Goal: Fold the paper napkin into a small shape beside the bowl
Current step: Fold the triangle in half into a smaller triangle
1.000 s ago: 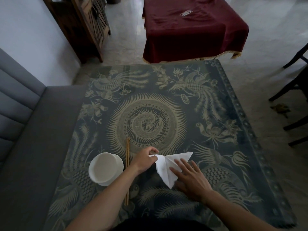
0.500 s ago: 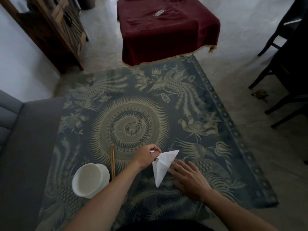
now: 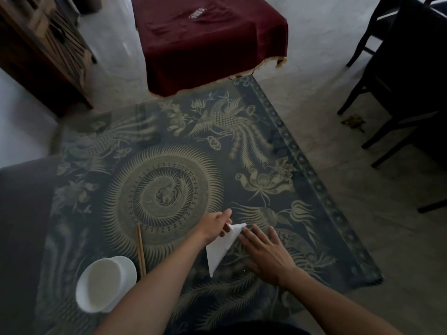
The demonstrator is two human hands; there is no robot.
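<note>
A white paper napkin (image 3: 221,249) lies folded into a narrow pointed triangle on the patterned table (image 3: 169,180), its tip toward me. My left hand (image 3: 215,226) pinches the napkin's upper left edge between thumb and fingers. My right hand (image 3: 264,253) lies flat beside the napkin, fingertips pressing its right edge near the top. A white bowl (image 3: 105,284) stands at the table's near left, well to the left of the napkin. My left forearm crosses between bowl and napkin.
A pair of wooden chopsticks (image 3: 141,250) lies just right of the bowl. A grey sofa (image 3: 21,213) borders the table on the left. Beyond the table stands a red-draped stool (image 3: 208,42); dark chairs (image 3: 406,81) are at the right, a wooden cabinet (image 3: 41,44) at the far left.
The napkin has become narrower as its right flap was folded in. My left hand shifted along the upper edge. The view has swung, so everything sits lower and more to the left.
</note>
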